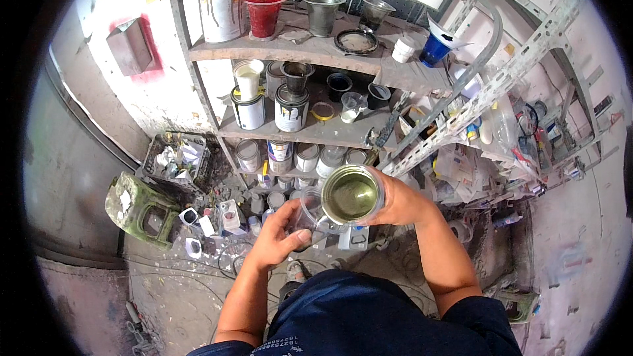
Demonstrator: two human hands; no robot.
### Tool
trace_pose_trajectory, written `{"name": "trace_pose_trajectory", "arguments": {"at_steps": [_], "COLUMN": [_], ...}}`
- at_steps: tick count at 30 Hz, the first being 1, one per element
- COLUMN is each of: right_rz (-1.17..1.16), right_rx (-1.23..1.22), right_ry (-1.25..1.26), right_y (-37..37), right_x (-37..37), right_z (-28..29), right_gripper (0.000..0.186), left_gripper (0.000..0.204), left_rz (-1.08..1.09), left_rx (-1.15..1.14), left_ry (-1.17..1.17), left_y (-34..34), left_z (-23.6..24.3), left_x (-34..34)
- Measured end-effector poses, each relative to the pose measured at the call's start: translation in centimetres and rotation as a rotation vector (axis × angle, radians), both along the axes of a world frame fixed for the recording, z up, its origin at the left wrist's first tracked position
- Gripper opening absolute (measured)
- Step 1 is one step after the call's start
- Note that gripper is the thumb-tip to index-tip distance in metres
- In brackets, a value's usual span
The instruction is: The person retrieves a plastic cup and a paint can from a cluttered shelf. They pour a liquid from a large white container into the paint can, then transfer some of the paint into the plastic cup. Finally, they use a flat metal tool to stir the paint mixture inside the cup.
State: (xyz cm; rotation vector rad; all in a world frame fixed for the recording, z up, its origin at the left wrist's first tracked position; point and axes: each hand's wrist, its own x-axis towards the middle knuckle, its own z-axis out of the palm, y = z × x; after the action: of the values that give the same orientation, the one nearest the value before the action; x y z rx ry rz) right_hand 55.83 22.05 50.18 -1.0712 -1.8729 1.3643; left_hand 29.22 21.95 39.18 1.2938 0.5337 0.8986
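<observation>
My right hand (pixel 399 199) is wrapped round the right side of a round cup (pixel 351 196) of shiny olive-green paint, its mouth facing up toward me. Just left of it, my left hand (pixel 281 234) grips a clear plastic cup (pixel 310 206) between thumb and fingers. The two rims overlap in view, with the paint cup partly in front of the clear one. A pale streak shows at the paint cup's lower left edge; I cannot tell whether it is paint running over. Both cups are held in front of my body, above the floor.
Ahead stands a metal shelf rack (pixel 290 51) bearing a red paint cup (pixel 265 14), a blue cup (pixel 435 49) and several paint cans (pixel 291 109). A green stool (pixel 142 211) lies at left near a crate of rubbish (pixel 177 161). Cables (pixel 231 265) trail across the floor.
</observation>
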Motion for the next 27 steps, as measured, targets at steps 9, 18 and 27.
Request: {"name": "trace_pose_trajectory", "arguments": {"at_steps": [9,18,27], "right_rz": [0.110,0.159,-0.136], "right_rx": [-0.157,-0.225,-0.098], "right_ry": [-0.118,0.130,0.363], "right_y": [0.0,-0.4,-3.3], "right_x": [1.0,1.9,3.1], "right_z": [-0.6,-1.3,-3.5], "right_gripper": [0.082,0.080,0.085], "left_gripper": [0.056,0.059,0.080], "left_rz": [-0.162,-0.051,0.215], "left_rx": [-0.198,-0.304,-0.155], "left_ry": [-0.071,-0.157,-0.194], "left_y": [1.1,1.5,4.2], "left_z": [1.5,0.6,-2.6], "left_x": [-1.2,-1.1,3.5]}}
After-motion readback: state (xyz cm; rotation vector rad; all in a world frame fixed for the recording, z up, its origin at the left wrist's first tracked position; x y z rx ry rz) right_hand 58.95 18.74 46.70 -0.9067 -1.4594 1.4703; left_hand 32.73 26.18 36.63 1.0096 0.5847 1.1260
